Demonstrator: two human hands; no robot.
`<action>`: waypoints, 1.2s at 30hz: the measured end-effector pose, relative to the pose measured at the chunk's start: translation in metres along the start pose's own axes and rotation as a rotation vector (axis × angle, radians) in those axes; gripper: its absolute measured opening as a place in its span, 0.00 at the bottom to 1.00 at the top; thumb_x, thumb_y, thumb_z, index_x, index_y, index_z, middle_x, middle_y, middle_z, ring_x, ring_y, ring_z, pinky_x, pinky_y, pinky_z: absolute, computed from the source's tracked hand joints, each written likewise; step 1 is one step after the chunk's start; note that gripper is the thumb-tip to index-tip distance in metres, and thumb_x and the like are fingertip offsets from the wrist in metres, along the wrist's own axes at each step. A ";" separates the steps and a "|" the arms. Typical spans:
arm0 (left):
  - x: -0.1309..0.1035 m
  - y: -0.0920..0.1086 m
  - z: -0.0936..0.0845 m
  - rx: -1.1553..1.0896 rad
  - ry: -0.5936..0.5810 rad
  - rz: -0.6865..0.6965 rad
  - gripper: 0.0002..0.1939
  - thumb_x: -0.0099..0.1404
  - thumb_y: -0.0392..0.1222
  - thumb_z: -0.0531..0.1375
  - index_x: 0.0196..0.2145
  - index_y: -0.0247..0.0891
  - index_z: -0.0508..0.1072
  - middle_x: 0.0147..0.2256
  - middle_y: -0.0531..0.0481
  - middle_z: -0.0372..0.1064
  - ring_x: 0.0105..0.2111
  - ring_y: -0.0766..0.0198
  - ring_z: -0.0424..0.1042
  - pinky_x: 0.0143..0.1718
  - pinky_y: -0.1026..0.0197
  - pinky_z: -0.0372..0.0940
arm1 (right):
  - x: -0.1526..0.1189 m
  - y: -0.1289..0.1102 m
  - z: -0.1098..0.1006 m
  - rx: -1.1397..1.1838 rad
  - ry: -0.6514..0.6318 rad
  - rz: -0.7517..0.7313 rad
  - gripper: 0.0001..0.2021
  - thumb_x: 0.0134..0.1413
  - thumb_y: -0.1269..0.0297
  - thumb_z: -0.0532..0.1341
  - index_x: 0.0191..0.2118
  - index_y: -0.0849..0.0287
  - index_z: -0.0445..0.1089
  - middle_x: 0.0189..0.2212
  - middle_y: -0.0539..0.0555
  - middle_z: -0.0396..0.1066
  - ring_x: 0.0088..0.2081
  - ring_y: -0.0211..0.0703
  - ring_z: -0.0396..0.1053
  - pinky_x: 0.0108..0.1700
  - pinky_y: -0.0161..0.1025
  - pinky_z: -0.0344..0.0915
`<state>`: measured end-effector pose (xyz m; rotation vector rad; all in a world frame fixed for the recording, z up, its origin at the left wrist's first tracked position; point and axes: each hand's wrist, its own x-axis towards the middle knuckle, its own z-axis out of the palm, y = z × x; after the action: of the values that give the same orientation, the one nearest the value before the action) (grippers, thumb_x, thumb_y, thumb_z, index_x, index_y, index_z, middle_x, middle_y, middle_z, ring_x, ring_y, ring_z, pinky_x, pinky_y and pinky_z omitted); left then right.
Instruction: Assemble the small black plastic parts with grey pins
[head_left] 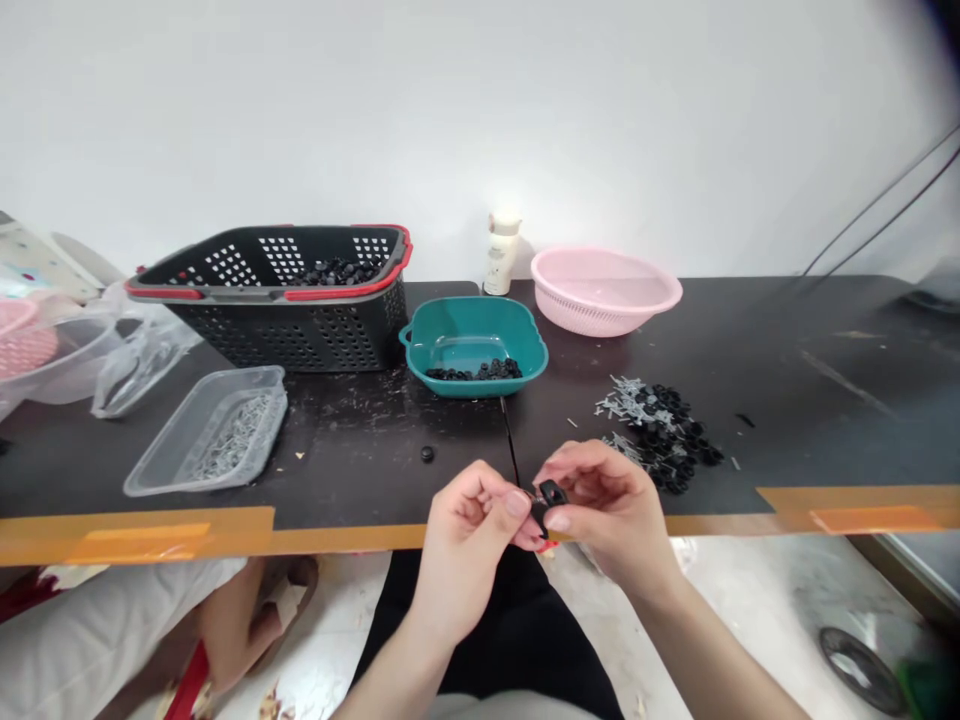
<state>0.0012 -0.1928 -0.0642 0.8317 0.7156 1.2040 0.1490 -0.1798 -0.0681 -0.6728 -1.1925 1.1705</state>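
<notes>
Just over the table's front edge, my two hands meet. My right hand (pixel 611 505) pinches a small black plastic part (pixel 553 493) between thumb and fingers. Close against it, my left hand (pixel 476 540) has thumb and forefinger pressed together; what lies between them is too small to make out. Beyond my right hand lies a pile of small black plastic parts (pixel 675 440) mixed with thin silvery metal pins (pixel 630 400). A single round black piece (pixel 427 454) rests on the table, left of my hands.
A teal basin (pixel 480 325) holds several black parts. Left of it stand a black basket (pixel 315 335) with more parts and a clear tub (pixel 161 450) of metal pins. A pink basket (pixel 600 285) and white bottle (pixel 501 255) stand behind. Another person's arm (pixel 232 610) shows lower left.
</notes>
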 end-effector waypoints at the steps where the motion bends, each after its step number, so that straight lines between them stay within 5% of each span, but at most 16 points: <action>1: 0.000 0.000 0.000 0.003 0.003 0.006 0.20 0.56 0.55 0.69 0.24 0.35 0.70 0.19 0.56 0.71 0.19 0.73 0.70 0.24 0.71 0.68 | 0.000 -0.001 0.002 0.017 -0.005 0.006 0.16 0.39 0.72 0.76 0.36 0.49 0.80 0.28 0.49 0.78 0.28 0.39 0.74 0.31 0.34 0.74; 9: -0.001 0.000 0.003 0.017 -0.025 0.042 0.20 0.60 0.54 0.66 0.24 0.36 0.68 0.17 0.57 0.69 0.19 0.72 0.70 0.25 0.70 0.66 | -0.001 -0.003 0.005 0.030 -0.097 -0.004 0.16 0.43 0.77 0.73 0.36 0.48 0.79 0.31 0.48 0.77 0.27 0.39 0.76 0.25 0.34 0.76; 20: 0.000 0.001 0.007 -0.008 -0.016 0.072 0.20 0.60 0.53 0.67 0.23 0.36 0.67 0.17 0.57 0.68 0.18 0.73 0.66 0.24 0.70 0.65 | -0.005 -0.004 0.011 -0.074 -0.006 -0.083 0.16 0.43 0.74 0.74 0.37 0.46 0.81 0.31 0.50 0.79 0.25 0.40 0.77 0.25 0.35 0.77; 27: 0.003 -0.002 0.010 0.087 0.041 0.274 0.27 0.60 0.56 0.66 0.19 0.37 0.59 0.15 0.61 0.57 0.16 0.75 0.59 0.20 0.72 0.59 | -0.017 -0.001 0.019 -0.227 0.048 -0.129 0.15 0.54 0.73 0.68 0.43 0.42 0.80 0.36 0.49 0.82 0.34 0.38 0.79 0.37 0.31 0.76; 32: 0.002 -0.006 0.009 0.291 0.068 0.479 0.27 0.68 0.55 0.58 0.19 0.37 0.54 0.17 0.60 0.52 0.18 0.73 0.53 0.21 0.70 0.53 | -0.025 0.006 0.024 -0.130 0.122 -0.080 0.16 0.54 0.72 0.68 0.42 0.40 0.80 0.37 0.47 0.83 0.37 0.40 0.80 0.41 0.34 0.77; 36: -0.001 -0.004 0.009 0.318 0.047 0.449 0.25 0.70 0.55 0.55 0.21 0.38 0.55 0.19 0.59 0.52 0.19 0.72 0.53 0.21 0.69 0.53 | -0.027 0.003 0.026 -0.093 0.137 -0.071 0.14 0.53 0.71 0.69 0.41 0.42 0.81 0.37 0.50 0.83 0.38 0.45 0.81 0.41 0.40 0.79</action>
<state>0.0108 -0.1964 -0.0628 1.2799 0.7956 1.5352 0.1253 -0.2083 -0.0728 -0.7621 -1.1511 0.9987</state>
